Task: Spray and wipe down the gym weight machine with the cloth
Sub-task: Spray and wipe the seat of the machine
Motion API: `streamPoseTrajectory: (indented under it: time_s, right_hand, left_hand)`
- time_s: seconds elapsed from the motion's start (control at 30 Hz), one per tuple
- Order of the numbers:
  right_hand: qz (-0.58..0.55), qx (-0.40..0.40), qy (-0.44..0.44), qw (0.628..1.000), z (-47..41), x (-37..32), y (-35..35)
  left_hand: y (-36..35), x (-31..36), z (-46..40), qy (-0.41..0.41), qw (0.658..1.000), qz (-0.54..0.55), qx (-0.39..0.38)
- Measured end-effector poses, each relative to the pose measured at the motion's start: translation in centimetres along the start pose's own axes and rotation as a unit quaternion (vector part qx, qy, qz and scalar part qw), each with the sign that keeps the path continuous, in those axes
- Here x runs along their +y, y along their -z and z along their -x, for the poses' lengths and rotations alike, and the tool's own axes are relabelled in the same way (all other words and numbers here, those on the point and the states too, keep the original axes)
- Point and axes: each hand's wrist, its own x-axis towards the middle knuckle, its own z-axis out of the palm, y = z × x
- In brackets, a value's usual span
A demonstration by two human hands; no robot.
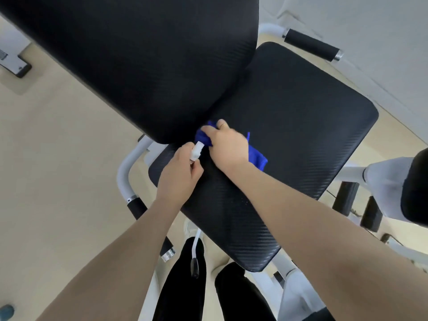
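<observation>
While your right hand point(225, 144) presses the blue cloth point(257, 158) with curled fingers onto the seat pad point(289, 135) at frame center, your left hand point(179, 172) grips a white spray bottle point(198, 150) just beside it, below the back pad point(139, 61).

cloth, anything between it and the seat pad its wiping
Nothing visible. The right hand presses the blue cloth straight onto the seat pad, beside the backrest.
</observation>
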Motion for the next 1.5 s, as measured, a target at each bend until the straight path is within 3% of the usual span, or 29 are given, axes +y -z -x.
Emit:
streamPoseTrajectory:
  time_s: [0.13, 0.27, 0.33, 0.6, 0.67, 0.77, 0.83, 1.07, 1.13, 1.2, 1.3, 1.37, 1.5]
  right_hand:
    - [0.016, -0.017, 0.053, 0.998, -0.1, 0.0, 0.0]
    - [-0.017, 0.037, -0.077, 0.996, -4.6, 2.9, 2.3]
    - [-0.012, 0.040, -0.097, 0.994, -5.3, 3.5, 2.9]
    - [0.045, -0.077, 0.052, 0.995, 3.7, 7.0, 3.0]
    - [0.066, -0.046, 0.006, 0.997, 3.6, 9.8, 4.4]
    - [0.012, 0.035, -0.135, 0.990, 3.5, 13.9, 5.4]
    - [0.004, 0.056, -0.160, 0.986, 4.1, 14.0, 4.8]
    - [0.035, -0.089, 0.049, 0.994, 12.9, 9.8, 1.7]
    - [0.064, -0.100, 0.073, 0.990, 12.8, 10.3, 2.4]
    - [0.054, -0.072, 0.019, 0.996, 12.1, 11.3, 3.3]
    - [0.011, -0.046, -0.081, 0.996, 12.1, 12.3, 4.3]
    - [0.002, -0.055, -0.094, 0.994, 12.9, 12.0, 4.5]
    - [-0.034, -0.055, -0.136, 0.989, 13.8, 11.2, 4.5]
  left_hand:
    - [0.7, -0.3, -0.2, 0.033, 0.999, 0.007, 0.021]
    - [0.7, -0.3, -0.3, 0.004, 0.999, -0.038, -0.022]
    - [0.6, -0.3, -0.3, -0.001, 0.999, -0.048, -0.027]
    - [0.7, 1.1, 0.3, -0.034, 0.995, -0.084, -0.042]
    - [0.6, 1.7, 0.5, -0.039, 0.994, -0.088, -0.042]
    - [-0.5, 2.1, 1.1, -0.055, 0.993, -0.098, -0.039]
    - [-1.4, 2.1, 1.8, -0.067, 0.991, -0.112, -0.026]
    - [-2.1, 3.0, 6.1, -0.013, 0.994, -0.104, -0.013]
    - [-2.4, 3.6, 7.4, -0.002, 0.996, -0.089, -0.018]
    - [-2.8, 3.8, 9.0, -0.032, 0.991, -0.128, -0.011]
    - [-4.1, 3.4, 11.9, -0.179, 0.935, -0.303, 0.041]
    - [-5.2, 3.2, 13.6, -0.208, 0.912, -0.348, 0.067]
    - [-6.5, 4.1, 14.7, -0.204, 0.928, -0.306, 0.055]
